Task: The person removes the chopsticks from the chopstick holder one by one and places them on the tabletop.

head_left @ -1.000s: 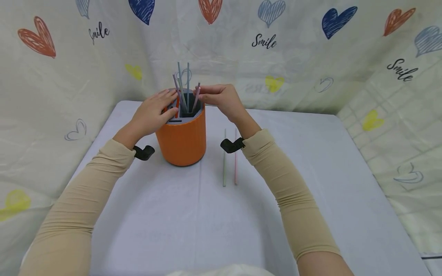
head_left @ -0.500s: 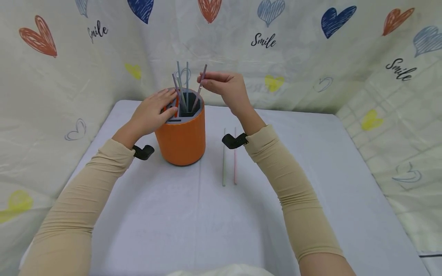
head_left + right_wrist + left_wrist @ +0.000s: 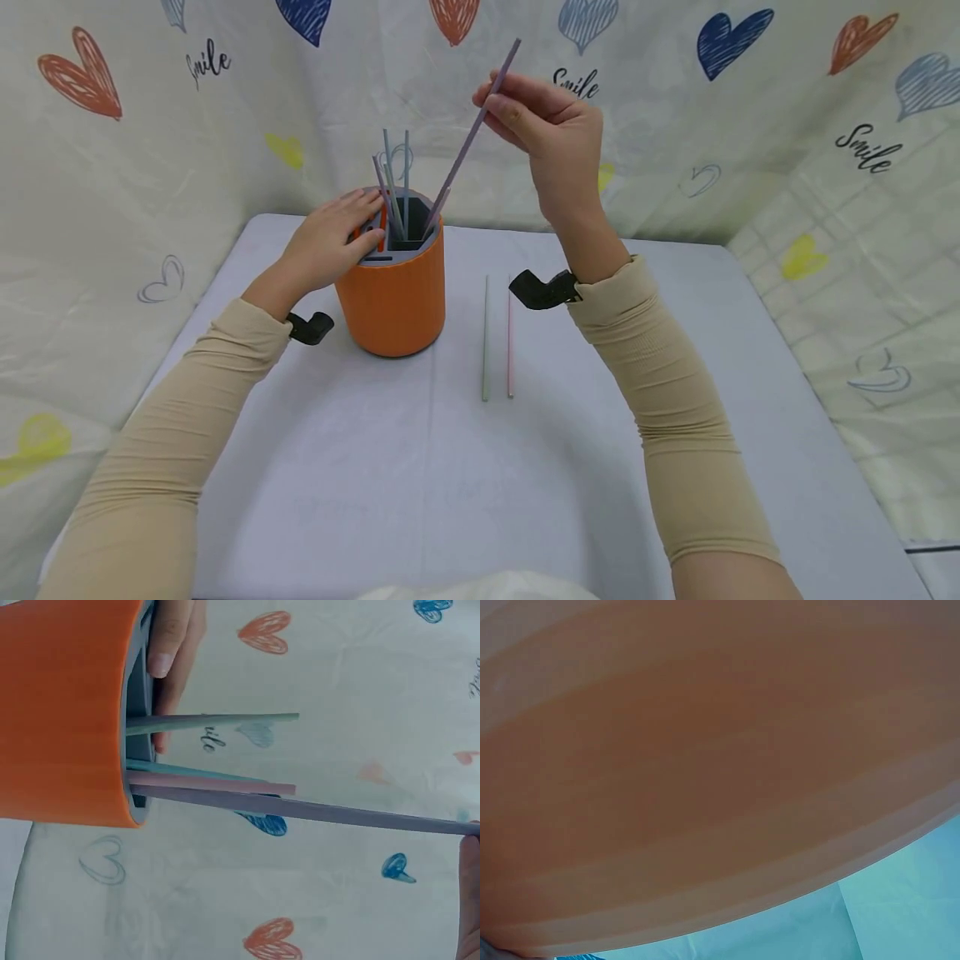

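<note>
My right hand pinches a long purple straw near its upper end. It slants, with its lower end still inside the orange pen-holder-like container. My left hand rests on the container's grey divided top, fingers extended. Several pastel straws, one of them blue, stand in the dark compartment. In the right wrist view a pink straw lies alongside the purple one, and a green straw sticks out nearer the left fingers. Blurred orange fills most of the left wrist view.
A green straw and a pink straw lie side by side on the white table, right of the container. Behind stands a cream backdrop printed with hearts and words, close to the table's far edge.
My right hand has risen and moved right, drawing the purple straw most of the way up out of the container. The left hand has stayed on the container's top.
</note>
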Demonstrator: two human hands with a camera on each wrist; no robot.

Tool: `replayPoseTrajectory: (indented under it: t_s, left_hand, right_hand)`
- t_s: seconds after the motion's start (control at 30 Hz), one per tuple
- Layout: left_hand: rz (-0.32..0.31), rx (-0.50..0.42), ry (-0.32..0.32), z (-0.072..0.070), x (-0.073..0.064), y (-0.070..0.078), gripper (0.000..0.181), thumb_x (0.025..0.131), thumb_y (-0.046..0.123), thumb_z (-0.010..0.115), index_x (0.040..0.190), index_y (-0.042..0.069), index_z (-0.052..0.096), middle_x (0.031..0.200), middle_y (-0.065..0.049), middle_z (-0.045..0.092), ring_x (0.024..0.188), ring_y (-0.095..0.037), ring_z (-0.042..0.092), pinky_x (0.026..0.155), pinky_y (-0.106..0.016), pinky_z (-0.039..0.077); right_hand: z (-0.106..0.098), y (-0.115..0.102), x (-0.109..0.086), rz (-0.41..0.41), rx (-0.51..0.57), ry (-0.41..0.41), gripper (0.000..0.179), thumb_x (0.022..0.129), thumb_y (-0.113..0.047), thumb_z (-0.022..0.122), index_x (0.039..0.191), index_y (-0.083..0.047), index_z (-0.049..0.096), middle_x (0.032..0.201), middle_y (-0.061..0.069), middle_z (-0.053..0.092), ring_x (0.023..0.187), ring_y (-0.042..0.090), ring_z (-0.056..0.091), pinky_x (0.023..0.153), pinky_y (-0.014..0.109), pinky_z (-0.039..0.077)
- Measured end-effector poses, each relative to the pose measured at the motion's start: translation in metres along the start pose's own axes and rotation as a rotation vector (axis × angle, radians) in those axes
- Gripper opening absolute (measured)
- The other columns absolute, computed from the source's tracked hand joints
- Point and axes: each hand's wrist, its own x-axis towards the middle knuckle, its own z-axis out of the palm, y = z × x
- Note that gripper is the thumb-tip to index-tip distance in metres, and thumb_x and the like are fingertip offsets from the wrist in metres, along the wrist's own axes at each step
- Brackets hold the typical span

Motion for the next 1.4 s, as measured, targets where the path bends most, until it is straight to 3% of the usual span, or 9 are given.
replayPoseTrajectory:
  t_s: [0.27,0.4,0.63,0.83,1.03,1.17,1.4]
  left_hand:
    - [-0.003,-0.004,-0.003,0.001,0.002,-0.001,0.059,0.099,0.041,0.032,0.148,0.009,0.023,0.155,-0.006,0.017,0.144,-0.026,0.011,0.118,-0.045,0.009]
    - [-0.002,-0.001,-0.003,0.000,0.003,-0.001,0.059,0.099,0.041,0.032,0.148,0.009,0.022,0.156,-0.006,0.016,0.144,-0.026,0.010,0.118,-0.044,0.008]
    - [0.001,-0.003,0.003,0.000,0.003,-0.003,0.059,0.099,0.040,0.031,0.148,0.009,0.022,0.156,-0.006,0.016,0.144,-0.025,0.010,0.118,-0.044,0.008]
    - [0.000,-0.002,0.003,0.002,0.001,-0.004,0.059,0.099,0.040,0.032,0.148,0.008,0.023,0.155,-0.007,0.017,0.144,-0.026,0.011,0.118,-0.044,0.008]
    - [-0.005,-0.011,0.003,0.003,0.002,-0.004,0.059,0.099,0.040,0.031,0.148,0.009,0.023,0.155,-0.006,0.017,0.144,-0.026,0.011,0.118,-0.044,0.009]
    - [-0.005,-0.014,0.003,0.002,0.003,-0.004,0.059,0.099,0.040,0.031,0.148,0.009,0.023,0.155,-0.006,0.017,0.144,-0.026,0.011,0.118,-0.044,0.009]
    - [-0.004,0.000,0.003,0.004,0.005,-0.004,0.058,0.099,0.040,0.033,0.148,0.009,0.023,0.155,-0.006,0.018,0.144,-0.025,0.011,0.118,-0.043,0.009]
  right_hand:
    - [-0.025,-0.025,0.005,-0.136,0.060,0.171,0.020,0.079,0.008,0.064,0.099,0.011,0.067,0.088,0.018,0.069,0.086,0.029,0.068,0.086,0.036,0.053]
    - [-0.046,-0.028,0.007,-0.079,0.034,0.207,0.023,0.076,0.004,0.070,0.098,0.010,0.068,0.088,0.019,0.068,0.085,0.029,0.068,0.085,0.034,0.053]
    - [-0.080,-0.009,-0.002,0.246,-0.010,0.240,0.028,0.068,0.001,0.077,0.095,0.006,0.071,0.086,0.016,0.070,0.082,0.026,0.070,0.080,0.031,0.055]
    - [-0.110,0.018,-0.017,0.489,-0.075,0.208,0.022,0.071,0.000,0.076,0.092,0.004,0.072,0.084,0.013,0.071,0.078,0.023,0.071,0.077,0.031,0.055]
    - [-0.139,0.049,-0.020,0.752,-0.149,0.211,0.020,0.076,-0.004,0.073,0.095,-0.001,0.072,0.088,0.010,0.072,0.082,0.021,0.071,0.076,0.030,0.055]
    - [-0.154,0.072,-0.024,0.871,-0.181,0.204,0.016,0.078,-0.004,0.070,0.094,-0.002,0.071,0.089,0.010,0.073,0.085,0.020,0.071,0.076,0.029,0.056]
    - [-0.172,0.112,-0.037,0.997,-0.222,0.195,0.010,0.083,-0.003,0.066,0.093,-0.004,0.069,0.084,0.008,0.073,0.080,0.017,0.071,0.074,0.026,0.057]
